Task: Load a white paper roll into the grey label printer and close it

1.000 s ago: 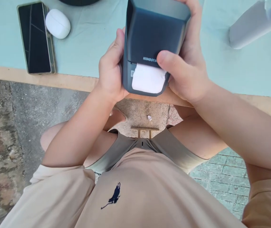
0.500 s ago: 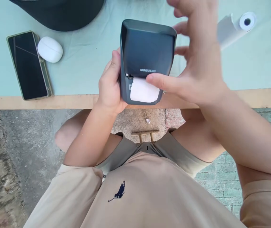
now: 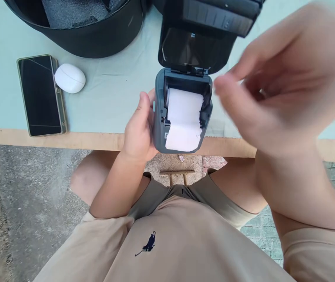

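Note:
A dark label printer is tilted up over the table's front edge, its lid swung open away from me. Inside lies a roll of white label paper, with its ragged-edged end hanging over the printer's front. My left hand is wrapped round the printer's left side, thumb along the edge. To the right of the printer, my right hand is raised and smeared by motion. Its thumb and forefinger are near each other beside the open compartment; whether they hold anything is unclear.
On the left of the table lie a phone and a white computer mouse touching it. Behind them stands an open black zip case with grey foam. Another black device sits behind the printer's lid.
The printer's lid, closed before, is now open and shows the paper inside. My right hand has come off the lid and moved right. My left hand still holds the printer.

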{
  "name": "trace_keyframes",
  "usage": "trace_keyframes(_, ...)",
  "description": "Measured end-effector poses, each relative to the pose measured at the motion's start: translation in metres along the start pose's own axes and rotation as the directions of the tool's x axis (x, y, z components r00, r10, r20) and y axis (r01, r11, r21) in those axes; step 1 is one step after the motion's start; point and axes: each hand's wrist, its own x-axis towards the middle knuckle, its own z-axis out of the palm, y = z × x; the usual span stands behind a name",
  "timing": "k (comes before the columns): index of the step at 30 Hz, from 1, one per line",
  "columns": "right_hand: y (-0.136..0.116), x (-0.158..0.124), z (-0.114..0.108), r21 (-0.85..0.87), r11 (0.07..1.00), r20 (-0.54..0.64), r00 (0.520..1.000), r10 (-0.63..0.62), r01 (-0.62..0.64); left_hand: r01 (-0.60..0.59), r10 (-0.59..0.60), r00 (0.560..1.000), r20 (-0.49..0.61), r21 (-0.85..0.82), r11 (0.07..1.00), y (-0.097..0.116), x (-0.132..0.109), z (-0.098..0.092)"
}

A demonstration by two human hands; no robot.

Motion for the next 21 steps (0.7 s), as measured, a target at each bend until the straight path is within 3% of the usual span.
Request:
trace_keyframes(1, -0.004, -0.005, 0.011, -0.23, 0.967, 0.023, 0.994, -0.105, 0.108, -0.006, 0.006, 1.0, 0.007, 0.002, 1.0, 0.0, 0.0, 0.0)
trace_keyframes(3, -0.01, -0.008, 0.03, -0.438, 0.889, 0.104, 0.99, -0.098, 0.134, -0.044, 0.044, 0.999, 0.004, 0.002, 0.999, -0.001, 0.0, 0.003)
trace_keyframes(7, -0.011, -0.001, 0.043, -0.457, 0.888, 0.193, 0.98, 0.057, 0.038, -0.073, 0.074, 0.997, -0.018, 0.025, 0.997, -0.004, 0.0, 0.01)
trace_keyframes(11, -0.014, -0.001, 0.034, -0.436, 0.899, 0.196, 0.98, 0.037, 0.053, -0.058, 0.06, 0.996, -0.069, 0.033, 0.998, -0.003, -0.001, 0.011)
trace_keyframes(14, -0.014, -0.011, 0.021, -0.236, 0.971, 0.168, 0.986, 0.004, 0.036, -0.044, 0.045, 0.998, -0.036, 0.026, 0.999, -0.002, 0.0, 0.006)
trace_keyframes(16, -0.009, -0.016, 0.014, 0.067, 0.993, 0.118, 0.989, 0.09, -0.098, -0.026, 0.026, 1.0, 0.014, 0.027, 0.999, 0.0, 0.0, 0.001)
trace_keyframes(17, -0.005, -0.018, 0.012, 0.256, 0.95, 0.049, 0.983, 0.175, -0.182, -0.018, 0.017, 1.0, 0.023, 0.027, 0.999, 0.0, 0.0, -0.001)
trace_keyframes(19, 0.007, -0.019, 0.011, 0.616, 0.754, -0.01, 0.955, 0.296, -0.227, -0.016, 0.016, 1.0, 0.004, 0.018, 1.0, 0.002, 0.0, -0.003)
trace_keyframes(21, 0.02, -0.018, 0.016, 0.691, 0.654, 0.064, 0.928, 0.368, -0.307, -0.024, 0.025, 1.0, -0.015, 0.01, 1.0, 0.004, -0.001, -0.003)
